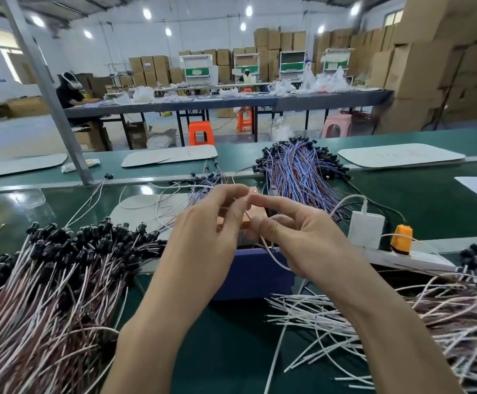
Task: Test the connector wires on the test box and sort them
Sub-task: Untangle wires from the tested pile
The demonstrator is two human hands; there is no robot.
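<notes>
Wires with black connector heads are lying in a thick left heap (46,274) at the near left of the green bench (430,200), heads pointing away from the person and brown and white tails fanning toward the near edge. Just right of it, the left hand (203,231) is hovering above the bench with thumb and forefinger closed together at the tips. It is apparently pinching the upper end of a thin wire (274,257), though the blur there is making that hard to confirm. Below and between the two hands, the blue test box (257,277) is sitting on the bench, its orange top largely hidden behind the fingers. The right hand (297,234) is meeting the left fingertip to fingertip, its fingers curling around the same thin wire, whose white tail is drooping across the front of the box. Behind the hands, a purple bundle (297,172) of wires is lying on the belt. Further right, a white adapter (366,228) and an orange plug (401,236) are standing in a power strip (419,258). A loose right heap (402,322) of wires is sprawling at the near right.
</notes>
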